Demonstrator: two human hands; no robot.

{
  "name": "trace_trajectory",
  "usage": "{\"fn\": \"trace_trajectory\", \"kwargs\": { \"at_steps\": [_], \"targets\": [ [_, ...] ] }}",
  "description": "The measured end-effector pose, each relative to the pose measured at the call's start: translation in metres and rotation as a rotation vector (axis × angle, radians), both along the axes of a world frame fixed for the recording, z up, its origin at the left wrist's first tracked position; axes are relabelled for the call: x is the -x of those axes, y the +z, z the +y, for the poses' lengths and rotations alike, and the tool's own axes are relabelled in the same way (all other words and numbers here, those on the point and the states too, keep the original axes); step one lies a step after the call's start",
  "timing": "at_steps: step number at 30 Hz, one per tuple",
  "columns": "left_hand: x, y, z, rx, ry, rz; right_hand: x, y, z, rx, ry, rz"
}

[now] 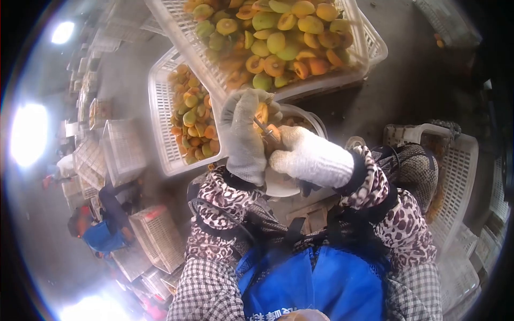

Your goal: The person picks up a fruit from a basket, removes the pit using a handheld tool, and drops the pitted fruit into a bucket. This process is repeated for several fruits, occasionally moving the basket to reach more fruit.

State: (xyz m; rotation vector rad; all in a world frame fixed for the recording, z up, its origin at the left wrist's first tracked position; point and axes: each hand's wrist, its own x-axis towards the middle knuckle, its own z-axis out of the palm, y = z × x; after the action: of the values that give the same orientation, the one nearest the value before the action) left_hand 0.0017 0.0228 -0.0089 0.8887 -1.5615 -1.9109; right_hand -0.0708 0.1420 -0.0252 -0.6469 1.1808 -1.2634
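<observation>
In the middle of the view my left hand point(243, 136), in a greyish knit glove, is closed around a yellow-orange peach point(262, 113), cut so that its flesh shows. My right hand point(313, 155), in a whiter glove, grips a small knife point(261, 125); its thin, dark metal blade lies against the fruit. The handle is hidden in the glove. Just beyond my hands stands a tilted white crate point(214, 85) full of yellow and green peaches point(276, 41), many of them halved. Beneath my hands a round white bucket point(319, 125) is partly covered.
Another white crate point(160, 123) of fruit sits on the left, partly under the tilted one. At my right is a crate point(460, 176) with rope on its rim. Stacked crates point(155, 235) line the left, where another person point(104, 232) in blue works.
</observation>
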Motion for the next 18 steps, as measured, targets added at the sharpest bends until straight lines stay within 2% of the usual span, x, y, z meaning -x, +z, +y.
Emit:
{"fn": "trace_trajectory", "kwargs": {
  "at_steps": [2, 4, 5, 6, 8, 9, 10, 11, 12, 13, 17, 18],
  "targets": [
    [0.001, -0.001, 0.0, -0.024, 0.001, -0.032, 0.005, 0.016, 0.002, -0.034, 0.053, -0.104],
    [0.006, -0.006, 0.004, 0.03, 0.059, -0.051, -0.003, 0.027, -0.002, -0.245, -0.038, 0.367],
    [0.006, -0.008, 0.004, 0.025, 0.06, -0.049, -0.017, 0.01, -0.01, -0.126, -0.132, 0.904],
    [0.004, -0.009, 0.002, -0.014, 0.006, -0.045, -0.017, -0.004, -0.002, -0.131, -0.132, 0.904],
    [-0.003, -0.011, -0.009, -0.051, -0.052, -0.046, 0.005, 0.016, 0.003, -0.226, 0.071, 0.078],
    [-0.007, -0.013, -0.021, 0.108, -0.297, 0.027, 0.013, 0.013, 0.007, -0.116, 0.098, -0.067],
    [-0.009, -0.014, -0.03, 0.269, -0.54, 0.1, 0.01, 0.002, 0.009, -0.111, 0.098, -0.068],
    [-0.009, -0.016, -0.037, 0.273, -0.54, 0.097, 0.003, -0.015, 0.006, 0.061, 0.062, -0.234],
    [-0.01, -0.019, -0.043, 0.466, -0.632, 0.147, -0.002, -0.029, 0.004, 0.232, 0.03, -0.399],
    [-0.011, -0.021, -0.046, 0.656, -0.715, 0.195, -0.002, -0.032, 0.005, 0.247, 0.046, -0.355],
    [-0.01, -0.022, -0.05, 0.716, -0.786, 0.282, -0.005, -0.03, 0.005, 0.301, 0.103, -0.454],
    [-0.011, -0.023, -0.046, 0.535, -0.747, 0.309, -0.004, -0.021, 0.006, 0.17, 0.113, -0.521]
  ]
}}
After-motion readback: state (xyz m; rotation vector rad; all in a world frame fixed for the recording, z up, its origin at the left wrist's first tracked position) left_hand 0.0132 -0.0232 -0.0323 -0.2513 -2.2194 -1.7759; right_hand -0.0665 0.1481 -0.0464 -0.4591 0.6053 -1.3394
